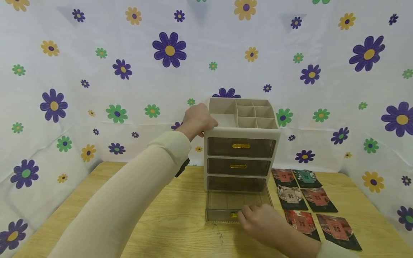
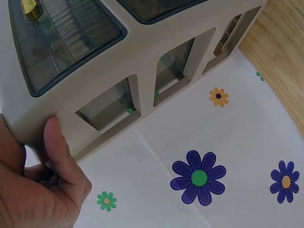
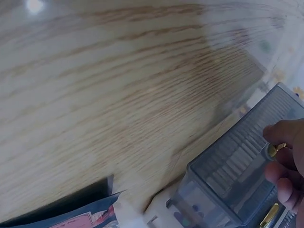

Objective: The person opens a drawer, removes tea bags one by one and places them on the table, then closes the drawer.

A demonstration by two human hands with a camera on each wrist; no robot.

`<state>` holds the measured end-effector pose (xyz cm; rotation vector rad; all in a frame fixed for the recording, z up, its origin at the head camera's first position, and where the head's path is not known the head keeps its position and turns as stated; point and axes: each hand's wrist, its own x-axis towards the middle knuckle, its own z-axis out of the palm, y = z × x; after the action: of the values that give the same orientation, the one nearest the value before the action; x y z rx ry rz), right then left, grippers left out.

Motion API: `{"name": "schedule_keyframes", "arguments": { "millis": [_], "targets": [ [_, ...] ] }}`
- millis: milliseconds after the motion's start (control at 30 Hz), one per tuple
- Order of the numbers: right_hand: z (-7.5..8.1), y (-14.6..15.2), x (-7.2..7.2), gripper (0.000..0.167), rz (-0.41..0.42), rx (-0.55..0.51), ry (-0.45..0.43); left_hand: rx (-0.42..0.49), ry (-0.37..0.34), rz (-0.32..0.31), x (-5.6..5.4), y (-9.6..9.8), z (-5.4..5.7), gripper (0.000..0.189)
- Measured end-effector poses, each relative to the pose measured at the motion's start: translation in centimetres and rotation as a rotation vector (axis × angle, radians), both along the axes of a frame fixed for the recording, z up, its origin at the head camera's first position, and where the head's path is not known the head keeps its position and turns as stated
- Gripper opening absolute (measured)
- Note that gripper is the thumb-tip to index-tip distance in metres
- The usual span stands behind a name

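A cream desktop drawer organizer (image 1: 242,133) stands on the wooden table, with open compartments on top and smoky see-through drawers with gold handles. Its bottom drawer (image 1: 222,215) is pulled out toward me, and no contents show inside. My left hand (image 1: 198,118) grips the organizer's upper left edge; in the left wrist view its thumb (image 2: 59,147) lies along the cream side wall. With my right hand (image 1: 262,224) I pinch the gold handle (image 3: 272,150) of the bottom drawer between thumb and fingers. The two upper drawers (image 1: 241,147) are closed.
Several dark, printed flat packets (image 1: 319,199) lie in two columns to the right of the organizer. Behind the wooden table (image 1: 167,218) hangs a white cloth (image 1: 206,46) printed with flowers, which also covers both sides.
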<state>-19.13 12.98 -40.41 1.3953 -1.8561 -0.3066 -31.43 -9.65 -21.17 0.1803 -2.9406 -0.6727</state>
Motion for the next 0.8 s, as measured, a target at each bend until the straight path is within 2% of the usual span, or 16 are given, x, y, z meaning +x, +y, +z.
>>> {"name": "schedule_keyframes", "arguments": {
  "millis": [100,233,333,433,500,600,800],
  "targets": [
    [-0.1,-0.2,-0.1,0.059,-0.007,-0.009,0.009,0.006,-0.007,-0.01,0.0,-0.1,0.1,0.035],
    [-0.3,-0.4,-0.2,0.06,-0.011,-0.017,0.001,0.023,-0.05,-0.056,0.2,-0.7,0.7,0.024],
    [-0.2,-0.5,-0.1,0.062,-0.017,-0.012,-0.014,0.15,-0.116,-0.094,0.6,-1.3,1.6,0.02],
    [-0.1,-0.5,0.0,0.063,-0.031,-0.007,-0.025,0.317,-0.187,-0.11,1.1,-1.7,2.5,0.025],
    [-0.1,-0.5,0.0,0.063,-0.035,-0.005,-0.035,0.384,-0.226,-0.117,1.4,-1.8,2.9,0.029],
    [0.0,-0.7,0.0,0.062,-0.045,-0.006,-0.051,0.401,-0.245,-0.12,1.6,-1.9,3.3,0.031],
    [0.2,-1.0,-0.5,0.061,-0.047,-0.015,-0.046,0.399,-0.234,-0.12,1.3,-2.0,3.2,0.032]
  ]
}}
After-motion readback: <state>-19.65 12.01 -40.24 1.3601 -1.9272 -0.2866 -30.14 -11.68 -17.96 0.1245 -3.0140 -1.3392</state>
